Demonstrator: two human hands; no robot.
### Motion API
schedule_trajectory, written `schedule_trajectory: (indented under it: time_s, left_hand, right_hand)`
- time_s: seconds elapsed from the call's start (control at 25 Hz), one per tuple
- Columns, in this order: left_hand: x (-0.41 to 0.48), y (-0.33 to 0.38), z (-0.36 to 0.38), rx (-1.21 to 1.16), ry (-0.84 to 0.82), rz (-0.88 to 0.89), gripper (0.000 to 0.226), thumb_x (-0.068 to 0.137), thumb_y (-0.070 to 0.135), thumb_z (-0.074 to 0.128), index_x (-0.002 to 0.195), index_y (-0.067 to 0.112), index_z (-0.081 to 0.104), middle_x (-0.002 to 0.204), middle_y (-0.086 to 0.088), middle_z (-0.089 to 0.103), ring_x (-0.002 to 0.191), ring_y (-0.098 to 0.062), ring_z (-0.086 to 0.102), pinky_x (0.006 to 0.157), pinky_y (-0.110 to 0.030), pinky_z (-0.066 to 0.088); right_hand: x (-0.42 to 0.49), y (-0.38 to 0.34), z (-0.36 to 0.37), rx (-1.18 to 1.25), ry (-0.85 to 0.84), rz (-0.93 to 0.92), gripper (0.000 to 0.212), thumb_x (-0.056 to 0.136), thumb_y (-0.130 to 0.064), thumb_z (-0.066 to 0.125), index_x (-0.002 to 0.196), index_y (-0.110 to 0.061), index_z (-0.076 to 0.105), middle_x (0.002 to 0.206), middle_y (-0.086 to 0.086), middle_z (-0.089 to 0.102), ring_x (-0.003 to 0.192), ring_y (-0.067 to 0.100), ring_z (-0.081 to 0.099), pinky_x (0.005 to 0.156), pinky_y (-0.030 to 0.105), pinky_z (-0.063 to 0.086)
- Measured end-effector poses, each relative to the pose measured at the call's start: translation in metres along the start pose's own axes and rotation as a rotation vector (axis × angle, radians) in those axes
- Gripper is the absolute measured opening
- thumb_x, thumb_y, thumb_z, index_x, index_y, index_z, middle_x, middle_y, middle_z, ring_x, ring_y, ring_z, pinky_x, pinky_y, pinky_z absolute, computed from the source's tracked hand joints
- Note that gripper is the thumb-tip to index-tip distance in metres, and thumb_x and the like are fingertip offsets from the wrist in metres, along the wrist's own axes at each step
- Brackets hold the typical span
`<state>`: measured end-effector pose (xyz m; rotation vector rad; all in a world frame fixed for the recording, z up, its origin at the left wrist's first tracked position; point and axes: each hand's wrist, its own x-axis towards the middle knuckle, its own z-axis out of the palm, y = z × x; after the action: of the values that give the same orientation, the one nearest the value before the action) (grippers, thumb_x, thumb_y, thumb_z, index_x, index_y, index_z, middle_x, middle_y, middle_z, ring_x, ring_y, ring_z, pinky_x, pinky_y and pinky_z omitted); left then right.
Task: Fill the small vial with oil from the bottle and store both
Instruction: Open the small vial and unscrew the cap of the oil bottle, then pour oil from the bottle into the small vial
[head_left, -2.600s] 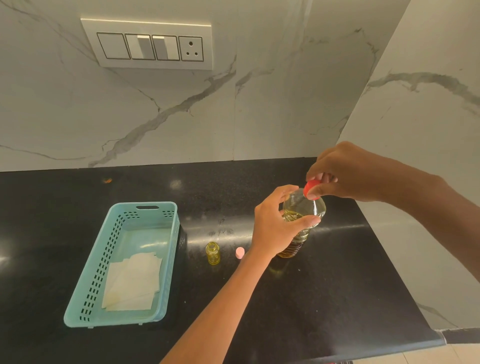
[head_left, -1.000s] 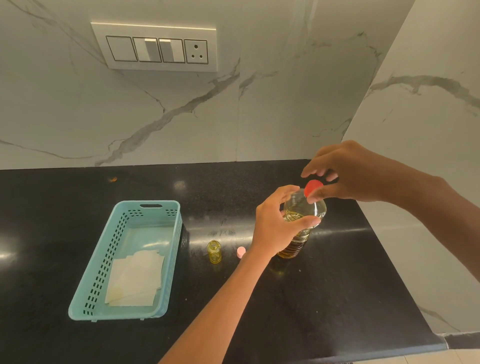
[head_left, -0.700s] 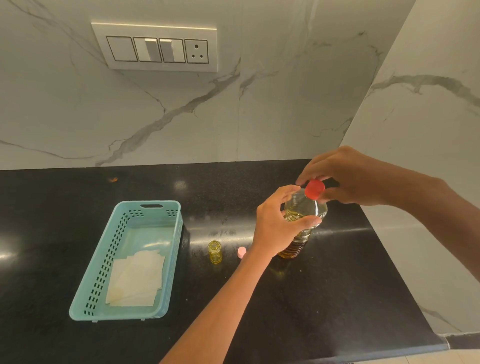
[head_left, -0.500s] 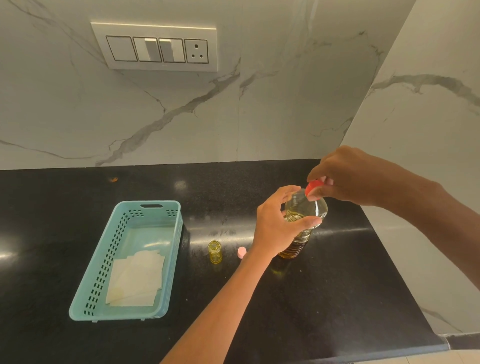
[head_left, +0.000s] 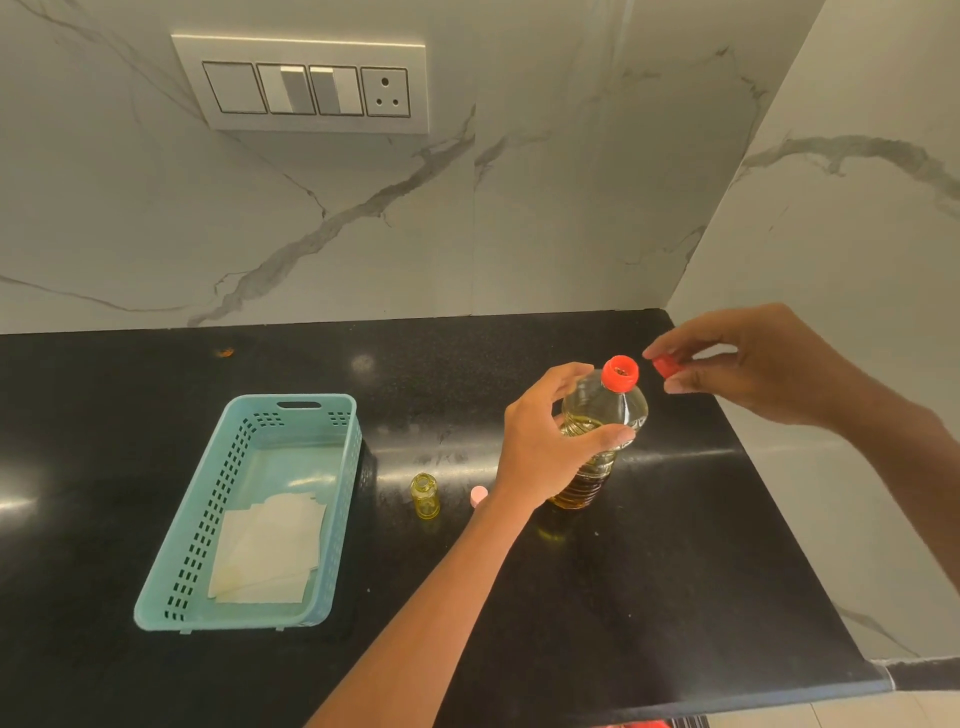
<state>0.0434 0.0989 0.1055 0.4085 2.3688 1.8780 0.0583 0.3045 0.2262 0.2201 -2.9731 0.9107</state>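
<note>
A clear plastic oil bottle (head_left: 608, 410) stands upright on the black counter, its red neck ring open at the top. My left hand (head_left: 545, 441) is wrapped around the bottle's shoulder. My right hand (head_left: 753, 364) is just to the right of the neck and pinches the red cap (head_left: 666, 366) between thumb and fingers, clear of the bottle. A small yellow vial (head_left: 425, 496) stands uncapped to the left of the bottle. Its pink cap (head_left: 478, 494) lies beside it, partly behind my left wrist.
A teal perforated basket (head_left: 208, 530) with white folded paper (head_left: 270, 551) in it sits at the left of the black counter (head_left: 649, 571). Marble walls close the back and right. The counter's front edge runs along the lower right.
My right hand has lifted the red cap off the bottle and moved it to the right. The bottle's mouth is now open. My left hand still holds the bottle.
</note>
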Motion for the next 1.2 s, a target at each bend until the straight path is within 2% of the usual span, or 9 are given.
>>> schedule_trajectory:
  time_s: [0.12, 0.2, 0.28, 0.48, 0.64, 0.84, 0.92, 1.04, 1.2]
  left_hand:
    - [0.000, 0.000, -0.001, -0.013, 0.000, -0.001, 0.066, 0.069, 0.035, 0.091, 0.126, 0.034, 0.059, 0.126, 0.017, 0.065, 0.120, -0.003, 0.059, 0.102, -0.032, 0.053]
    - [0.000, 0.000, 0.000, -0.028, 0.001, -0.004, 0.065, 0.069, 0.032, 0.091, 0.125, 0.034, 0.060, 0.125, 0.018, 0.065, 0.119, 0.000, 0.059, 0.101, -0.026, 0.053]
    - [-0.001, 0.001, 0.001, -0.015, 0.009, -0.005, 0.065, 0.070, 0.033, 0.091, 0.126, 0.033, 0.059, 0.126, 0.018, 0.065, 0.120, -0.001, 0.059, 0.099, -0.022, 0.052]
    - [-0.001, 0.004, 0.003, 0.025, 0.013, -0.030, 0.064, 0.073, 0.034, 0.088, 0.129, 0.034, 0.056, 0.133, 0.014, 0.062, 0.124, -0.006, 0.056, 0.095, -0.015, 0.047]
    - [-0.002, 0.004, 0.004, 0.015, 0.022, -0.046, 0.063, 0.074, 0.033, 0.088, 0.129, 0.033, 0.056, 0.135, 0.011, 0.062, 0.127, -0.010, 0.056, 0.103, -0.029, 0.049]
    - [-0.006, 0.006, 0.007, 0.040, 0.046, -0.037, 0.069, 0.076, 0.034, 0.086, 0.137, 0.029, 0.055, 0.141, 0.010, 0.059, 0.130, -0.010, 0.055, 0.107, -0.034, 0.051]
    - [-0.021, -0.001, 0.001, 0.007, 0.162, -0.016, 0.068, 0.079, 0.034, 0.084, 0.140, 0.029, 0.054, 0.144, 0.010, 0.056, 0.132, -0.007, 0.053, 0.106, -0.027, 0.049]
    - [-0.068, -0.036, -0.028, 0.088, 0.528, 0.013, 0.051, 0.086, 0.026, 0.078, 0.133, 0.026, 0.059, 0.136, 0.011, 0.060, 0.125, -0.005, 0.057, 0.102, -0.026, 0.051]
    - [-0.116, -0.089, -0.060, 0.151, 0.732, -0.150, 0.046, 0.092, 0.018, 0.071, 0.135, 0.024, 0.056, 0.139, 0.003, 0.059, 0.127, -0.010, 0.056, 0.105, -0.042, 0.053]
  right_hand:
    - [-0.007, 0.050, 0.048, -0.052, -0.050, 0.115, 0.028, 0.072, -0.015, 0.086, 0.098, -0.021, 0.078, 0.085, -0.005, 0.072, 0.077, 0.004, 0.068, 0.076, 0.021, 0.051]
    - [-0.012, 0.086, 0.089, -0.175, -0.100, 0.195, 0.028, 0.073, -0.021, 0.085, 0.100, -0.018, 0.078, 0.089, 0.005, 0.072, 0.084, 0.019, 0.069, 0.081, 0.033, 0.053]
    - [-0.021, 0.113, 0.126, -0.251, -0.110, 0.272, 0.033, 0.074, -0.025, 0.085, 0.104, -0.016, 0.076, 0.094, 0.009, 0.072, 0.090, 0.026, 0.068, 0.082, 0.034, 0.052]
    - [-0.035, 0.139, 0.174, -0.166, -0.086, 0.389, 0.023, 0.076, -0.013, 0.083, 0.099, -0.011, 0.076, 0.093, 0.009, 0.073, 0.086, 0.026, 0.070, 0.080, 0.041, 0.058]
    - [-0.039, 0.145, 0.187, -0.193, -0.098, 0.385, 0.020, 0.081, -0.006, 0.077, 0.100, -0.011, 0.076, 0.097, 0.011, 0.073, 0.089, 0.028, 0.070, 0.078, 0.042, 0.059]
    - [-0.047, 0.143, 0.186, -0.131, -0.051, 0.369, 0.022, 0.079, -0.018, 0.081, 0.098, -0.013, 0.073, 0.100, 0.008, 0.072, 0.090, 0.024, 0.067, 0.080, 0.045, 0.058]
    - [-0.052, 0.130, 0.174, -0.001, 0.069, 0.337, 0.041, 0.073, -0.022, 0.085, 0.109, -0.010, 0.072, 0.106, 0.006, 0.071, 0.092, 0.021, 0.067, 0.081, 0.034, 0.057]
    - [-0.061, 0.092, 0.155, 0.301, 0.281, 0.313, 0.067, 0.068, -0.027, 0.087, 0.129, -0.014, 0.062, 0.115, -0.005, 0.064, 0.098, 0.008, 0.064, 0.076, 0.005, 0.048]
    - [-0.058, 0.052, 0.161, 0.492, 0.403, 0.262, 0.085, 0.064, -0.032, 0.090, 0.139, -0.021, 0.051, 0.131, -0.010, 0.059, 0.115, 0.003, 0.059, 0.088, 0.004, 0.046]
